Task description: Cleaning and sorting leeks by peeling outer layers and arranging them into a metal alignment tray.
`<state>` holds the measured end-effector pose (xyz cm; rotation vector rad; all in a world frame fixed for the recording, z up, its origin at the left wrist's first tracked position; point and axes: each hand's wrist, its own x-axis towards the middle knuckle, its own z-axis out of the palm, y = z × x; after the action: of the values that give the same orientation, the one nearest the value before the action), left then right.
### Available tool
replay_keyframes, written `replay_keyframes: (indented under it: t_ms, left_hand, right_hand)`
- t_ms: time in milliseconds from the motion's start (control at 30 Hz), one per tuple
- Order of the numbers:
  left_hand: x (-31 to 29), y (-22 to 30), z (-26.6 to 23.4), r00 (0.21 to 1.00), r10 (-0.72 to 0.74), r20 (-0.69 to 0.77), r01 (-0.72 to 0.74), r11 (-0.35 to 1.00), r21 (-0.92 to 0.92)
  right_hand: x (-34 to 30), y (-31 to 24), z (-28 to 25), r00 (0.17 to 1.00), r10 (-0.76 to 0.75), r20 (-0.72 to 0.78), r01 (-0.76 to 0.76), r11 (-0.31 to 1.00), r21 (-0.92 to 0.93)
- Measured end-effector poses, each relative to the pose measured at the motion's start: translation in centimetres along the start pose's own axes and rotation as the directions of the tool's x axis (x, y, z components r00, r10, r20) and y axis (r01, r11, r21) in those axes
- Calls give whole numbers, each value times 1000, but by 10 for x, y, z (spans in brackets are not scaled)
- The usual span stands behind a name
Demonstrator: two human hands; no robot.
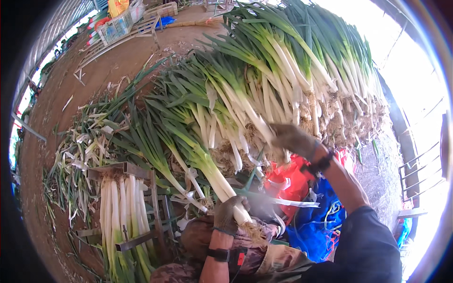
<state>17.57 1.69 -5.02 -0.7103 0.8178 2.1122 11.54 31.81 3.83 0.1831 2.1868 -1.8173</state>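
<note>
My left hand (230, 214), in a dirty work glove, is closed around the white lower stalk of a leek (214, 177), perhaps two together. Its shaggy roots point toward me, and its green leaves reach away to the upper left. A pale, peeled strip of leek leaf (295, 203) stretches right from beside that stalk, over a red plastic bag (289, 181). My right hand (295, 140), gloved too, is over the root end of another leek (252, 117) in the big pile. Blur hides whether its fingers grip that stalk.
Many leeks (278, 61) lie heaped ahead, roots toward me. At left, a metal frame (153, 203) holds a bundle of leeks (118, 207), near scattered leaf trimmings (85, 151). A blue plastic sheet (314, 226) lies at right. Further back, a white crate (114, 28) sits on a rack.
</note>
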Motion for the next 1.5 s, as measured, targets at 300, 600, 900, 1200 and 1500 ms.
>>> replay_keyframes:
  t_ms: [300,600,900,1200,1500]
  left_hand:
    - [2,-19,7,983,-31,183,24,999,40]
    - [15,-29,-10,996,78,53,-84,989,118]
    - [7,-20,-6,985,-24,168,12,997,74]
    - [7,-14,-20,968,33,247,-69,988,141]
    - [-164,45,3,697,73,713,-629,-413,658]
  right_hand:
    - [-135,85,134,979,-181,99,187,981,-60]
    - [-165,118,157,960,-281,9,260,876,-406]
    - [-205,92,138,847,23,531,-203,937,283]
    - [-216,97,65,864,410,291,-343,904,-254]
    - [-143,25,182,659,-752,30,375,294,-879]
